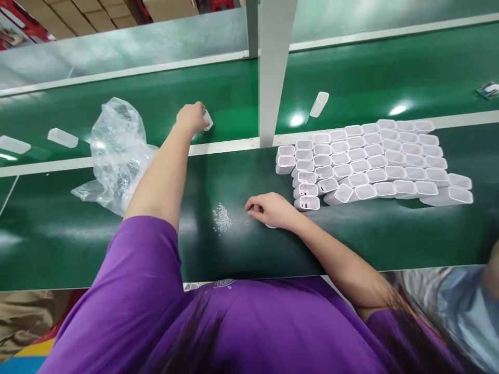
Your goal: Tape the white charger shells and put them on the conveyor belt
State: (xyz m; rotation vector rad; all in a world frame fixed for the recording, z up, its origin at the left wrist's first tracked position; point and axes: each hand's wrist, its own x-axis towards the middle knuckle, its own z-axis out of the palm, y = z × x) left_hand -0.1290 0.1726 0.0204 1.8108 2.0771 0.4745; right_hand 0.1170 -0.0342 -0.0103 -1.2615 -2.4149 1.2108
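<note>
My left hand [192,118] reaches out over the far green strip, its fingers closed round a white, translucent plastic case [208,120]. My right hand [275,210] rests low over the near bench with its fingers curled together; whatever they may pinch is too small to make out. A sliver of something white [270,226] shows beneath that hand. Just left of it lies a loose heap of tiny clear-white pieces [222,218]. To its right, open-topped white cases [365,192] stand packed in rows, several in the nearest left column showing small dark slots.
A crumpled clear plastic bag [117,150] lies by my left forearm. More cases [62,137] lie on the far strip at left, and one case [319,104] is beyond the upright grey post [273,67]. Another person's clothing [463,296] shows at right.
</note>
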